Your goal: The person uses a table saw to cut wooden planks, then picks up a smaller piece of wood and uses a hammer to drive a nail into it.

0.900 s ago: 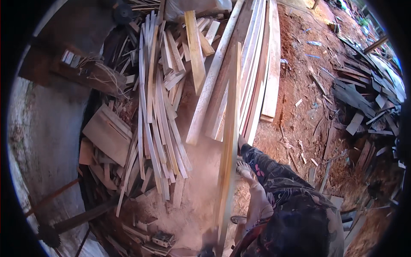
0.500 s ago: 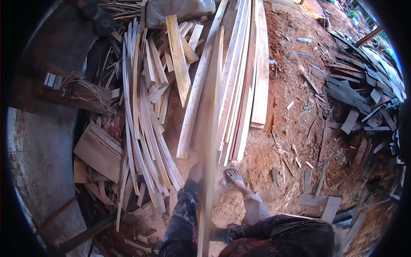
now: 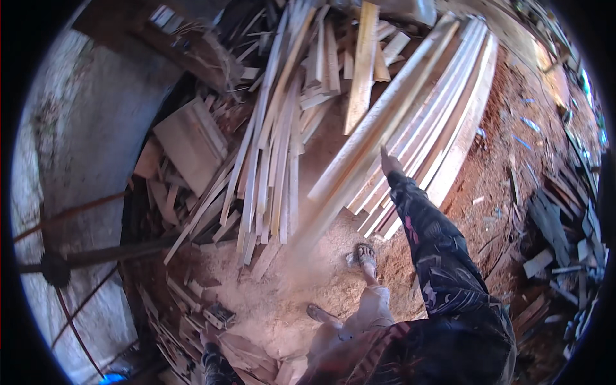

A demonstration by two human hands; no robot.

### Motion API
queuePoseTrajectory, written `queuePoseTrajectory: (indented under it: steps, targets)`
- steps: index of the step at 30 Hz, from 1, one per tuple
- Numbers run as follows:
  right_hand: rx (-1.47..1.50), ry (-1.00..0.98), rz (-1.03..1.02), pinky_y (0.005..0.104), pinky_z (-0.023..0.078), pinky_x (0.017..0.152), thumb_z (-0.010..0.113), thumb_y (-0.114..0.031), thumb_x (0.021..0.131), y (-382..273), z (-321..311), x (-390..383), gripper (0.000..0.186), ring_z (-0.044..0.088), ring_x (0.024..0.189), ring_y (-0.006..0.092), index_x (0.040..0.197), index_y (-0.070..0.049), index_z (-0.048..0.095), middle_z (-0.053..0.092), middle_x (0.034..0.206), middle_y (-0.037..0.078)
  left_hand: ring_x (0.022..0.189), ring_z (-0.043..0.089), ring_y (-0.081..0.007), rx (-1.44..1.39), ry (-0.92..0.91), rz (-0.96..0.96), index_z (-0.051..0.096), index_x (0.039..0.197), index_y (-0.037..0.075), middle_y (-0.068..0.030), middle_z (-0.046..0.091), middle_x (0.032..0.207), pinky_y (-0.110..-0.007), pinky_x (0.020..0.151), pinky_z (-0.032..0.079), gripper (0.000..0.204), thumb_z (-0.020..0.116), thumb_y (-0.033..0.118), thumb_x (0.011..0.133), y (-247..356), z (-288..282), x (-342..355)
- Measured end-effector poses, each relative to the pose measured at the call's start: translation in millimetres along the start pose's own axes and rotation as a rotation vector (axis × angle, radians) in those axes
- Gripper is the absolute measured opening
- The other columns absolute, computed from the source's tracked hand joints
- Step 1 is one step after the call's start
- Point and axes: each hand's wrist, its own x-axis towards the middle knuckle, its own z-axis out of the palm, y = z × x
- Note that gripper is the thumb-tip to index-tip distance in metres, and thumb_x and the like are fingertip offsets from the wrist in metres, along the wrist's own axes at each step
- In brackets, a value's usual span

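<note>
A long, pale wooden plank [image 3: 346, 186] slants across the middle, its near end smeared by motion. My right hand [image 3: 387, 162] reaches forward and is closed at the plank's right edge, partway along it. Beneath and to the right of it lies a stack of long planks [image 3: 443, 122]. My left hand [image 3: 209, 336] is low at the left, over wood scraps [image 3: 247, 353] and apart from the plank. Its fingers are too dark and blurred to read.
Narrow wooden strips [image 3: 276, 160] lie in a pile left of centre. Short offcuts [image 3: 362, 70] are heaped behind them. A square board [image 3: 189, 147] leans at the left, near a dark metal bar [image 3: 115, 253]. Dark scrap wood [image 3: 552, 224] lines the right side. My feet stand on sawdust.
The plank has swung from nearly upright in front of me to a slant over the stack. My left hand has come off it to the lower left; my right hand has reached forward. The view has turned.
</note>
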Motion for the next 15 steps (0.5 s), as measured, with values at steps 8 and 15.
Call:
queuePoseTrajectory:
  steps: [8, 15]
  targets:
    - [-0.753, -0.79, -0.215, 0.0472, 0.049, 0.084, 0.047, -0.031, 0.092, 225, 130, -228, 0.04, 0.064, 0.1, 0.0338, 0.123, -0.007, 0.057, 0.065, 0.11, 0.019, 0.088, 0.064, -0.0281, -0.46, -0.692, -0.514, 0.063, 0.109, 0.006, -0.0119, 0.067, 0.097, -0.043, 0.074, 0.051, 0.042, 0.05, 0.043, 0.093, -116, 155, -261]
    - [-0.92, -1.248, 0.005, 0.0475, 0.054, 0.072, 0.052, -0.033, 0.09, 243, 166, -392, 0.036, 0.068, 0.084, 0.0295, 0.118, -0.013, 0.061, 0.069, 0.105, 0.014, 0.1, 0.064, -0.0315, -0.707, -0.731, 0.062, 0.066, 0.108, 0.012, -0.0155, 0.068, 0.102, -0.04, 0.081, 0.05, 0.032, 0.064, 0.031, 0.082, -127, 259, -254]
